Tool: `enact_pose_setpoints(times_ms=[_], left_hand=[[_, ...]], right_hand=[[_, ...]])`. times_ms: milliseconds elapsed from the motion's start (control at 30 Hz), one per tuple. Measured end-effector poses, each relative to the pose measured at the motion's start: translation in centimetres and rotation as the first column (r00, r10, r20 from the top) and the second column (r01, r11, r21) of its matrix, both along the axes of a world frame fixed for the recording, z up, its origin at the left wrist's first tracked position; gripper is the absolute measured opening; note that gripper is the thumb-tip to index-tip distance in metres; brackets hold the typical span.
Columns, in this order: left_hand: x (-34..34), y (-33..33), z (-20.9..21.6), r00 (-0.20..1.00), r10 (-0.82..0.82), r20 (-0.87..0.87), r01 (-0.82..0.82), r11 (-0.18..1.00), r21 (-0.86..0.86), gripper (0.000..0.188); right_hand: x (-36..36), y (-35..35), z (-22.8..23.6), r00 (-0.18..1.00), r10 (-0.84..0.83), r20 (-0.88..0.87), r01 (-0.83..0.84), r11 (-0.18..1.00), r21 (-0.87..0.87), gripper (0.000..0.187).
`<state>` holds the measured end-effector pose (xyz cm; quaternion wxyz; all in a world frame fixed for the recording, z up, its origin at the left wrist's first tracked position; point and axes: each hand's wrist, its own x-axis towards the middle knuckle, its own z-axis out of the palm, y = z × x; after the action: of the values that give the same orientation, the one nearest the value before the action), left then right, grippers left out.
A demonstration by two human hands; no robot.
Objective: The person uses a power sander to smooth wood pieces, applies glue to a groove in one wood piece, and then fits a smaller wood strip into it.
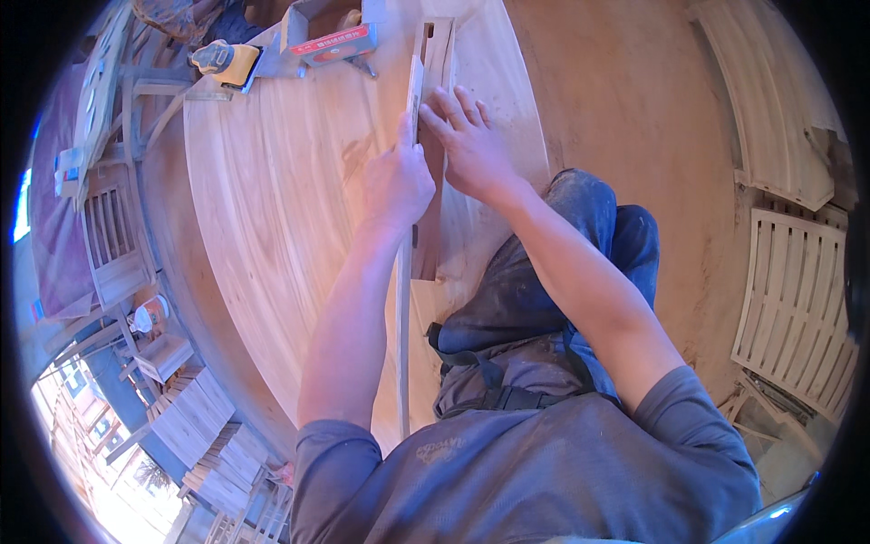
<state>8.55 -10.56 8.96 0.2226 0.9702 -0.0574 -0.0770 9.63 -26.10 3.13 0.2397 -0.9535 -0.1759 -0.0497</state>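
Note:
A long, thin wooden strip (403, 335) runs up the middle of the view, standing on edge along a narrow slotted wooden board (441, 47). My left hand (397, 186) is closed round the strip, its index finger stretched forward along it; the thumb is hidden. With fingers spread, my right hand (473, 150) rests flat on the slotted board just right of the strip. Both pieces lie over a large pale wood panel (281, 218), and part of the slotted board is covered by my hands.
A yellow sander (237, 65) and a cardboard box with a red side (337, 45) sit at the panel's far left. Slatted wooden panels (793, 299) stand at the right. Cut boards (195, 412) are stacked at the lower left. My bent knee (580, 204) is beside the panel.

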Motion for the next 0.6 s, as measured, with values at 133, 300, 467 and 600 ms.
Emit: enact_pose_setpoints(times_ms=[133, 300, 467, 600], left_hand=[[0.0, 0.3, -0.4, 1.0, 0.006, -0.005, -0.006, 1.0, 0.025, 0.058], [0.0, -0.1, 0.1, 1.0, 0.005, -0.019, -0.004, 0.999, 0.042, 0.058], [-0.1, 0.3, -0.7, 1.0, 0.016, 0.009, -0.017, 0.999, 0.027, 0.057], [-0.1, 0.1, -0.1, 0.998, 0.039, -0.05, -0.039, 0.999, 0.0, 0.058]], right_hand=[[-2.9, 0.5, 0.7, 0.999, -0.036, 0.003, 0.036, 0.999, -0.015, 0.065], [-0.2, 0.9, 0.1, 0.987, -0.14, 0.073, 0.137, 0.99, 0.044, 0.065], [-2.1, 0.8, 0.1, 0.998, -0.039, 0.041, 0.041, 0.998, -0.052, 0.065], [-2.1, 1.0, 0.2, 0.991, -0.131, 0.04, 0.131, 0.991, 0.002, 0.065]])
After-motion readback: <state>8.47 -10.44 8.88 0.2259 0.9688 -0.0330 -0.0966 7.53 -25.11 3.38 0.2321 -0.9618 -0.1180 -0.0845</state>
